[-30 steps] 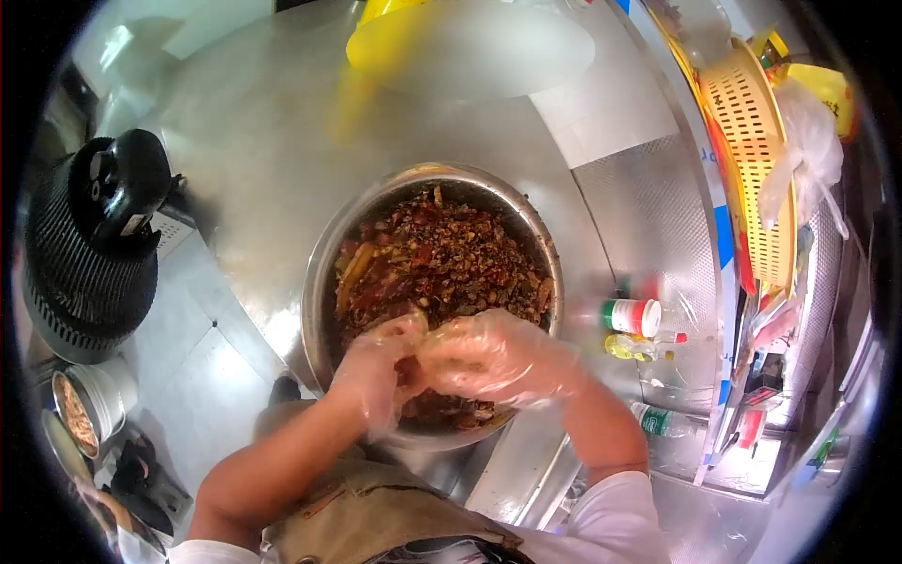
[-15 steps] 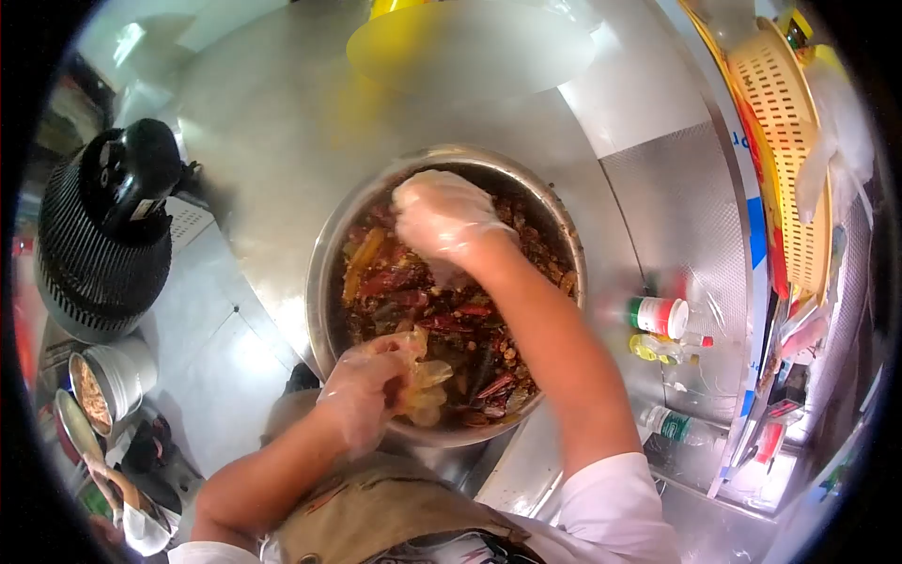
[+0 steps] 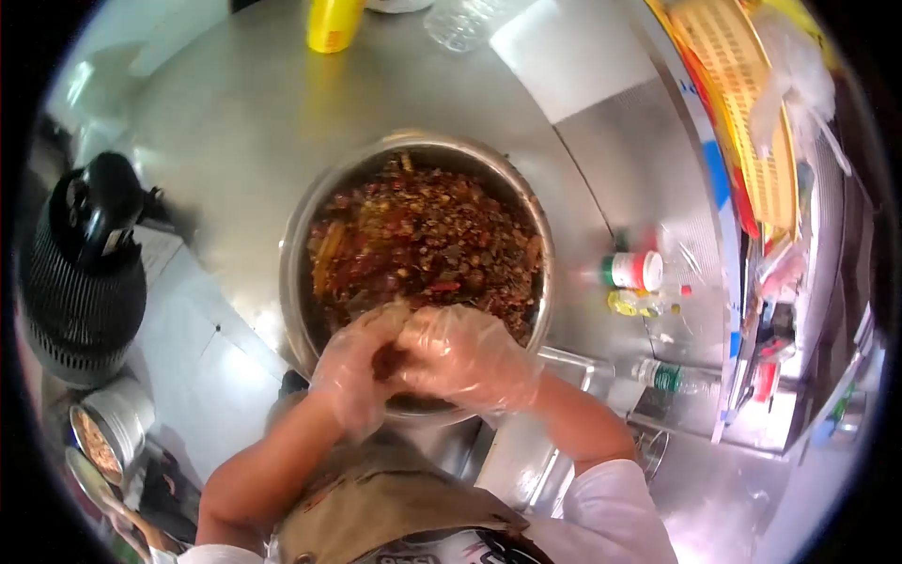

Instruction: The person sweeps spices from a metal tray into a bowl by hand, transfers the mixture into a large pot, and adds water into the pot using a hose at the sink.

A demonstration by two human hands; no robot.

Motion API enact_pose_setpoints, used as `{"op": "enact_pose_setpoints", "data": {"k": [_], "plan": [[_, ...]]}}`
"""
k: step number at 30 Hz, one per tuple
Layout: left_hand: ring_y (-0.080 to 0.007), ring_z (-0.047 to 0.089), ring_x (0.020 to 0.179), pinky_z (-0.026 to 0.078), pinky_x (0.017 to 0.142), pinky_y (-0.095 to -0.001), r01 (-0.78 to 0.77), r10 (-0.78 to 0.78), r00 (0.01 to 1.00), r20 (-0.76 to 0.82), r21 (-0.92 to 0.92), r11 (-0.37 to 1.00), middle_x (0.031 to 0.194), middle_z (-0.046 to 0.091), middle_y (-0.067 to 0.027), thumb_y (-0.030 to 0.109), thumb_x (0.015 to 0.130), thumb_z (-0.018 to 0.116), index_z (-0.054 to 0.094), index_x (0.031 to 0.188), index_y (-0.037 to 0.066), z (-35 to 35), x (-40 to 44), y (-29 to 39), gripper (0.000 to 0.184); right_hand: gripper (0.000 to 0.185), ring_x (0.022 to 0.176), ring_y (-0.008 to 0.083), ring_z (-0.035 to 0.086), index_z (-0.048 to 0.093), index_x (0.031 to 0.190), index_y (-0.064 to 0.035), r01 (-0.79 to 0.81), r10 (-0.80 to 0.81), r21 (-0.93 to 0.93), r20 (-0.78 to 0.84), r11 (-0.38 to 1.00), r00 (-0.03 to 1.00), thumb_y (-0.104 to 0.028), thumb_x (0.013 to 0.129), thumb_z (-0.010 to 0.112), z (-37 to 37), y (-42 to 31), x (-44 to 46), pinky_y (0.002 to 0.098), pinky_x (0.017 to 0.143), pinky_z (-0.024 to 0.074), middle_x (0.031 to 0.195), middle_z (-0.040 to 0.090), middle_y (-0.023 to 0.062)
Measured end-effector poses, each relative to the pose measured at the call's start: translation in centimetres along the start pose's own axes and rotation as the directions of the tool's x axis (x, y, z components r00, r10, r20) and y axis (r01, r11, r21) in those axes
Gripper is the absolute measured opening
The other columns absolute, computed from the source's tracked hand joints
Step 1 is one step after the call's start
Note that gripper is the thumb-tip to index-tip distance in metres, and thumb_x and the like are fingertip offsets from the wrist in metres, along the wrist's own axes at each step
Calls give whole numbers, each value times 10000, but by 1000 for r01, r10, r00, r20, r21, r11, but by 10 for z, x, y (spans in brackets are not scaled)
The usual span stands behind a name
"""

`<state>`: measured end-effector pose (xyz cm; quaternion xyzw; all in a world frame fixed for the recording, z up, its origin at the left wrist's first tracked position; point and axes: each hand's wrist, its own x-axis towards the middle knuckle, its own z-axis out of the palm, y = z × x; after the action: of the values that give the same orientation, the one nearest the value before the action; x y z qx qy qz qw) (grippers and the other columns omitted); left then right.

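Note:
A large round steel pot (image 3: 294,258) holds a dark red, oily mix (image 3: 442,226) of dried chilies, seeds and spices. Both my hands wear clear plastic gloves and meet over the pot's near side. My left hand (image 3: 362,362) has its fingers curled, with a bit of the pale yellow, translucent, leaf-like stuff (image 3: 399,305) at its tips. Pressed against it, my right hand (image 3: 470,357) is closed too, fingers bent inward. What lies between the hands is mostly hidden, so I cannot tell what the right one grips.
A black ribbed machine (image 3: 85,273) stands at left, above a white bucket (image 3: 117,423) with crumbly contents. On the steel counter (image 3: 216,141) are a yellow container (image 3: 334,23) and a plastic bottle (image 3: 460,23). More bottles (image 3: 634,271) and a yellow basket (image 3: 742,103) are at right.
My right hand has come out of the mix at the pot's far side and moved toward me to meet my left hand. The yellow pieces in my left hand are now mostly covered.

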<state>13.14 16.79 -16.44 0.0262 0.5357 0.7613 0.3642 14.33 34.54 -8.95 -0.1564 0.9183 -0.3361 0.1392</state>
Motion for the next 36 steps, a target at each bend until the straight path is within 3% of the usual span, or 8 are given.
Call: {"op": "enact_pose_setpoints", "data": {"k": [4,6,10,16,22,28,31,36], "plan": [[-160,599,810,518,705,-288,386,-343,916,208,-688,614,1015,606,-91,137,914,557,588,1075,57,-7,-5,-5,183,411,923,277,674,661,1113,-27,-213,252,239,-147,947,957,-239,797,815,-16,30,-38,411,760,560,1044,674,122],[-152,521,693,450,612,-299,360,-346,925,155,-642,676,889,561,-62,117,875,538,541,1047,84,-15,-6,-3,174,685,1085,363,631,594,1248,36,-256,136,-149,-545,955,827,-538,881,671,-2,72,-56,465,907,544,1233,605,263],[-109,389,579,334,513,-287,306,-375,927,-22,-537,787,765,474,16,204,864,559,498,955,182,-19,-13,13,112,1000,1397,552,268,276,1481,89,-655,585,-19,-431,756,687,-666,888,558,35,95,-64,561,1153,283,1479,219,443],[-278,667,853,562,722,-372,389,-548,836,-44,-657,646,1020,640,-151,-195,729,635,547,966,18,-13,1,34,331,1014,1391,561,281,238,1495,95,-391,354,-212,-194,896,915,-595,863,630,4,87,-15,509,1157,303,1488,182,460],[-176,609,697,508,565,-312,226,-274,908,-317,-181,957,897,592,-78,250,877,549,589,1072,41,-16,21,-13,288,456,1003,390,633,594,1201,9,-264,221,-100,-316,959,923,-323,896,661,-47,76,-52,458,862,518,1173,609,259],[-209,613,626,484,516,-353,81,39,796,-605,170,982,792,591,-79,160,855,550,591,1036,5,6,49,-37,241,142,735,216,675,665,1022,-21,-54,177,193,-700,980,692,-9,881,669,-35,128,-85,322,630,531,938,707,122],[-221,620,611,498,544,-357,110,384,853,-352,843,527,821,633,-120,108,830,565,633,883,-33,-32,55,-51,165,301,795,107,582,654,1138,-20,117,422,678,-573,726,703,119,871,631,-34,136,-103,231,658,473,992,656,50],[-232,610,590,511,572,-338,164,295,829,-475,711,684,786,664,-127,9,786,547,655,819,-51,-52,55,-61,128,363,724,82,513,616,1246,-31,518,315,840,-541,160,780,53,894,649,-54,105,-122,222,625,435,918,609,32]]}}
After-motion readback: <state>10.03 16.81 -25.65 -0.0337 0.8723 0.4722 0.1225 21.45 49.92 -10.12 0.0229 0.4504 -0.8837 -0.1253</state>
